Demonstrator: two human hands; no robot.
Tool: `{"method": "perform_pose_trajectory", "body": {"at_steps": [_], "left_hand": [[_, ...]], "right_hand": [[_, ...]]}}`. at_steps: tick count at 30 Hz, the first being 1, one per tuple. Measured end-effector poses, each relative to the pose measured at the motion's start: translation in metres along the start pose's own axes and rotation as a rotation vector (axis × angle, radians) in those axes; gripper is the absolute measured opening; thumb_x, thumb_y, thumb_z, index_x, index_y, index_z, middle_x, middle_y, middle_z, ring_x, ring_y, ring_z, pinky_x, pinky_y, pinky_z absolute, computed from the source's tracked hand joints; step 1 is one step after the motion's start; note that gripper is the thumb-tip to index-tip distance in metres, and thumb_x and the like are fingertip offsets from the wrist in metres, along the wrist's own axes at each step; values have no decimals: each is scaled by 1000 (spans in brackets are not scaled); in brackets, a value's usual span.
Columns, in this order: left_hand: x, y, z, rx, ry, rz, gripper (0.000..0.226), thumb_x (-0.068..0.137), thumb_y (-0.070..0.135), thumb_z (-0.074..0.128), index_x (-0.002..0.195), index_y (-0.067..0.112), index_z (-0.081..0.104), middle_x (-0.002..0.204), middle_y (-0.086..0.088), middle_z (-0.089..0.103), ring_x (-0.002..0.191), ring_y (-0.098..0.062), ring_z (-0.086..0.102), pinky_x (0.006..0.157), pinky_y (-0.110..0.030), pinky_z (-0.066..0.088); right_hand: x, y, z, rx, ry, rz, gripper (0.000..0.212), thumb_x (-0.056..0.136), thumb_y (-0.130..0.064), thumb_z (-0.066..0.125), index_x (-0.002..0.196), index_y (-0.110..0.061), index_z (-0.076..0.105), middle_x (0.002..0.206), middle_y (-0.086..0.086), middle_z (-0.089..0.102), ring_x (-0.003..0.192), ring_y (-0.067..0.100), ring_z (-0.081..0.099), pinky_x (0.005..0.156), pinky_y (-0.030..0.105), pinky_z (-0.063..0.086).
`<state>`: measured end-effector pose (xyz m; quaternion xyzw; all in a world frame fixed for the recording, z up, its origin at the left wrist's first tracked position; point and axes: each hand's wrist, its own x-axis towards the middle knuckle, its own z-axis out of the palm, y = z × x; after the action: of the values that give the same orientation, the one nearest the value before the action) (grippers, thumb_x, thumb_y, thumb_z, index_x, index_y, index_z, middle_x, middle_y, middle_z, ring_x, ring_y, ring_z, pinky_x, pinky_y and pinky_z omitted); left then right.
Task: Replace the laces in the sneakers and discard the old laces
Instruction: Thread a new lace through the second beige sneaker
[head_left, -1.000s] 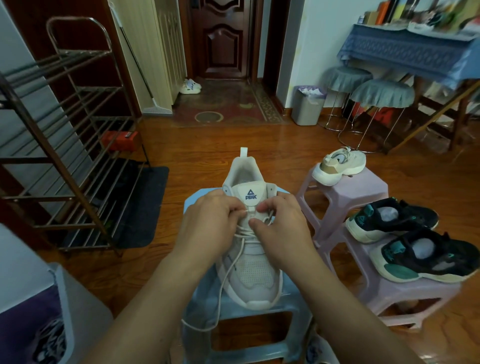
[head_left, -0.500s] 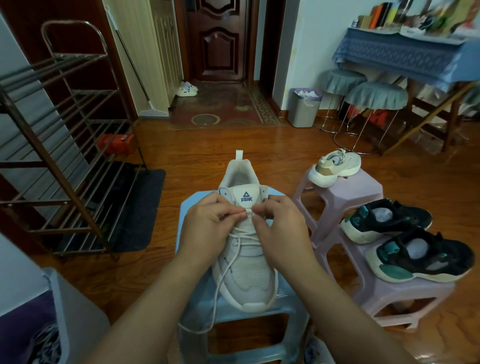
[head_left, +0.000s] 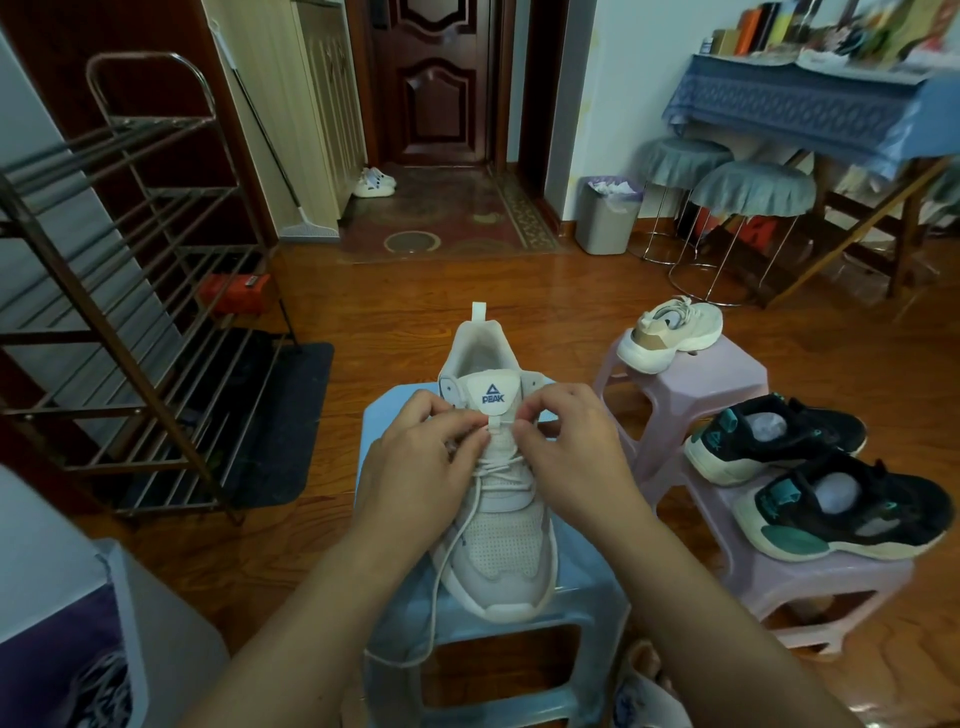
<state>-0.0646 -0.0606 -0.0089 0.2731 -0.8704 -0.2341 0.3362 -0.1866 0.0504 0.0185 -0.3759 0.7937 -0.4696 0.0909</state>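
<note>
Pinching one white lace (head_left: 470, 525), two hands (left (head_left: 423, 457), right (head_left: 569, 454)) work one of four sneakers (head_left: 496, 499).

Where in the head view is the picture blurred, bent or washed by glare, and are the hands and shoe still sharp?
Head view: the books at top right are smeared; the shoe rack bows from wide-angle distortion; the wooden floor carries soft glare; the white sneaker, left hand and right hand are sharp, evenly lit.
</note>
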Motion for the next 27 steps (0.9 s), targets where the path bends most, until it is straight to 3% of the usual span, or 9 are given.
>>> {"method": "perform_pose_trajectory", "body": {"at_steps": [2,4,6,8,13,15,18,21,27], "left_hand": [[1,-1,-5,-18,-40,-54,16,93,43,68,106,38,75,97,18,52,91,5,53,70,-17,44],[1,-2,-9,-54,-69,-76,18,94,48,63,107,42,74,100,19,51,94,5,52,71,-17,43],[0,-2,-11,-47,-110,-71,24,93,53,58,112,46,71,103,20,48,89,3,53,69,-19,45],[-2,1,-11,40,-165,-59,28,93,57,57,119,50,64,109,21,43,75,0,55,63,-17,42],[-2,3,-13,145,-223,-59,38,90,63,59,127,52,54,120,21,35,61,-2,55,55,-14,35],[-1,1,-15,163,-237,-48,40,89,66,58,127,52,52,123,21,33,68,1,54,55,-14,34],[-2,1,-18,184,-251,-34,41,89,66,58,127,51,52,125,22,33,65,0,54,54,-14,31],[-2,1,-19,197,-262,-52,42,90,65,59,128,51,51,129,23,35,61,-2,54,53,-14,31],[-4,-4,-21,156,-282,-57,48,87,68,59,132,55,48,136,27,35,65,-1,57,61,-18,38]], "right_hand": [[3,0,-8,123,68,99,16,97,-17,62,86,-28,61,123,-14,52,105,6,60,93,32,55],[11,10,-25,553,201,335,9,101,-14,55,98,-15,63,127,-5,60,107,19,67,93,40,57],[19,23,-52,1226,253,543,13,102,-7,50,106,-2,61,112,13,68,98,27,72,88,43,60],[22,36,-67,1407,270,611,11,102,-6,49,100,-1,58,87,11,63,74,19,68,71,37,61],[17,19,-37,44,-44,190,15,103,-33,52,101,-22,61,81,-3,63,65,12,57,60,34,50],[15,6,-28,-235,-114,-48,22,95,-47,61,86,-27,61,73,-10,59,66,4,54,55,25,42],[15,3,-30,-429,-194,-145,32,91,-49,68,71,-24,62,67,-8,59,65,6,54,56,27,40],[16,21,-44,-459,-168,-74,28,94,-42,66,73,-24,64,70,-5,61,68,9,56,61,31,45],[12,83,-133,-566,303,594,33,101,-26,57,87,2,65,68,8,51,61,23,47,53,30,33]]}}
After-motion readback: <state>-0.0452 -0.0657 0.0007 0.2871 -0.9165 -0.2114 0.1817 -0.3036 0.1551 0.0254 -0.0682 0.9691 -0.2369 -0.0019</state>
